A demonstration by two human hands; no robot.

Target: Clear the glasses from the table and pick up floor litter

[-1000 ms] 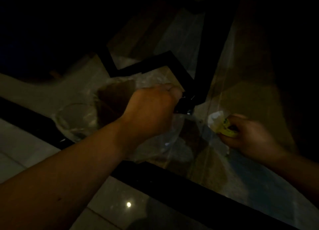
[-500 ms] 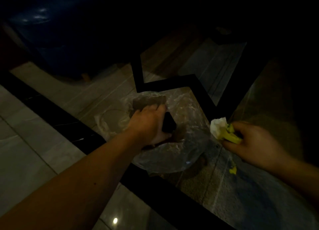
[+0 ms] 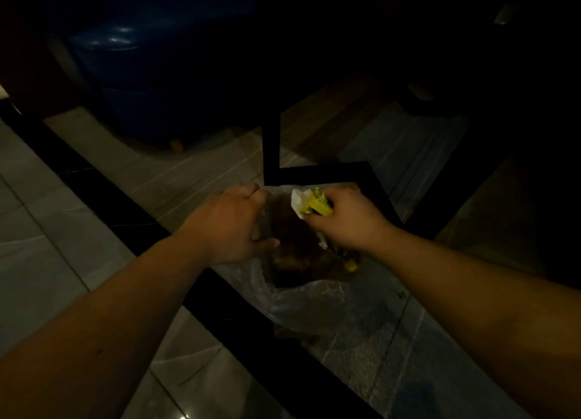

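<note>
The scene is very dark. A clear plastic bag lies open on the floor in the middle, with dark brown contents inside. My left hand grips the bag's left rim and holds its mouth open. My right hand is closed on a crumpled yellow and white wrapper and holds it right over the bag's mouth. A small yellow scrap shows at the bag's right edge, below my right hand. No glasses are visible now.
A black table frame bar zigzags just behind the bag, and a black floor strip runs diagonally from upper left to lower right. A dark blue seat stands at the back left. Pale tiles cover the left.
My right hand has carried the wrapper leftward from beside the bag to over its mouth. My left hand shifted to the bag's left rim. The clear glass seen earlier is out of sight.
</note>
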